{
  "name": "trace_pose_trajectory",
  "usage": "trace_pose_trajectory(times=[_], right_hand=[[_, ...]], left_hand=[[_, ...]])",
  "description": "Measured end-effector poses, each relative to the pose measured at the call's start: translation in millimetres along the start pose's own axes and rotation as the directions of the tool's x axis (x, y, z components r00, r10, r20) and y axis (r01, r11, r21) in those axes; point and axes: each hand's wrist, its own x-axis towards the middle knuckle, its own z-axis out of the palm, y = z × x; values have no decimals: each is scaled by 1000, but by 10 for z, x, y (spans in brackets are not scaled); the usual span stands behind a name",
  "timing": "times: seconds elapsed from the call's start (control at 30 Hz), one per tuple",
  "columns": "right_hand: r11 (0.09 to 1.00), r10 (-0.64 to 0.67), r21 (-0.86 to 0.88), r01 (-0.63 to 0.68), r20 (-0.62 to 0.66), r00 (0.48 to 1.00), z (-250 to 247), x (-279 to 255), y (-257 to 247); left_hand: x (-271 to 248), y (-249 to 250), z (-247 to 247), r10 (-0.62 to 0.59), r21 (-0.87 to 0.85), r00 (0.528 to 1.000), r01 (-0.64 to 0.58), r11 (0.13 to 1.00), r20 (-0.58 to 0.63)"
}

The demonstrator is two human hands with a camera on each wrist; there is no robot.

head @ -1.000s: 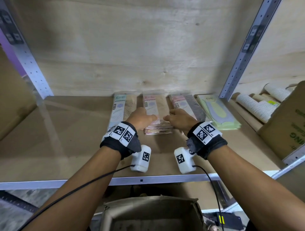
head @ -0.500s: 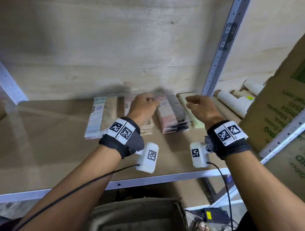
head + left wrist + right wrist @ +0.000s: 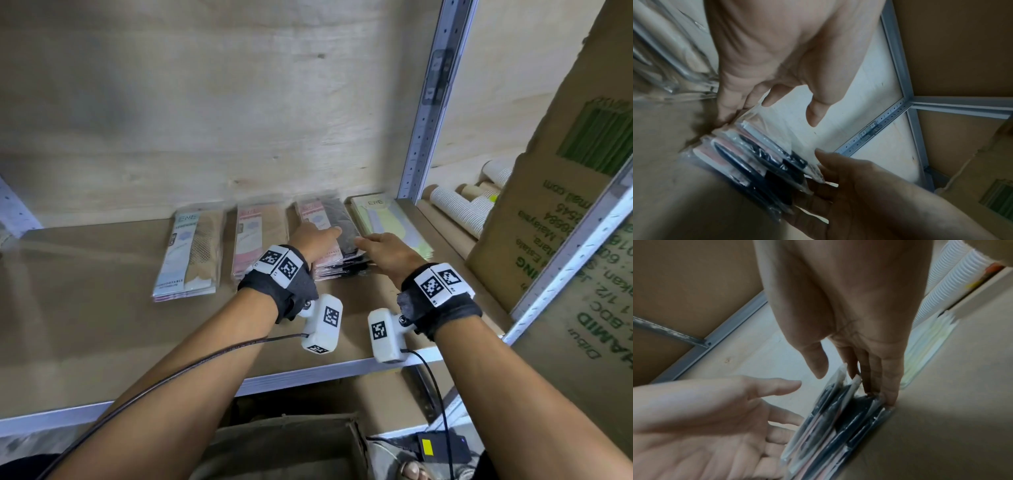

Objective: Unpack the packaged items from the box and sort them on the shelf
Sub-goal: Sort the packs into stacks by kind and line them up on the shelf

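Four stacks of flat packets lie in a row at the back of the shelf: blue-labelled beige packets, pink-labelled beige packets, a pink-and-black stack and green packets. My left hand presses straight fingers against the left side of the pink-and-black stack. My right hand lays straight fingers along the right side of that stack. Both hands are open, thumbs held clear above the stack.
A grey metal upright stands just behind the green packets. Right of it lie rolls of paper cups and a large printed cardboard box. Below the shelf's front rail sits an open cardboard box beside a black power adapter.
Both hands have shifted right, from the pink-labelled beige stack to the pink-and-black stack; the right hand got there first, then the left. The head view has turned right.
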Motion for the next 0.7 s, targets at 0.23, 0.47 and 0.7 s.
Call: trace_pose_trajectory(times=[0.23, 0.47, 0.7], right_hand=[[1000, 0, -10, 0, 5, 1000, 16, 6, -9], [1000, -7, 17, 7, 38, 999, 2, -5, 14], [994, -53, 85, 64, -126, 991, -244, 32, 45]], left_hand=[[7, 28, 34, -51, -17, 998, 51, 999, -22], [24, 22, 21, -68, -34, 997, 67, 997, -40], [-1, 212, 30, 70, 205, 992, -47, 978, -104]])
